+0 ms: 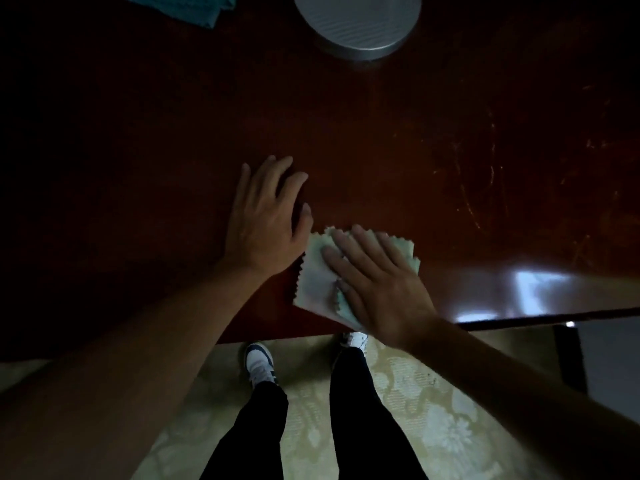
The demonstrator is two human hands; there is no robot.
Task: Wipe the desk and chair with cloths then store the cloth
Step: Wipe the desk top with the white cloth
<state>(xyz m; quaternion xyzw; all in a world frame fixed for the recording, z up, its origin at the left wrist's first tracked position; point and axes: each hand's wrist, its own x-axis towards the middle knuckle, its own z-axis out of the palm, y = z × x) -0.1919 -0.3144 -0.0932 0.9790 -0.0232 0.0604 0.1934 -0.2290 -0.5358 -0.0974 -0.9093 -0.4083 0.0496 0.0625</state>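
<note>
Right hand [377, 289] flat, fingers spread, pressing the pale cloth [318, 282] at the surface [381, 150] near edge; no closed grip. Left hand [266, 220] open, empty beside it. Risk: cloth overhangs; an outward stroke could drop it.

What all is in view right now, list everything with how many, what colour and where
desk: one, dark reddish brown, fills the upper frame
pale cloth: one, light green, near desk edge, under the right hand
teal cloth: one, folded, far left of desk, partly out of frame
round base: one, silver-grey, far middle of desk
carpet: one, pale yellow-green, patterned, below the desk
shoes: two, white and dark
left hand: flat on bare desk
right hand: flat on pale cloth
</note>
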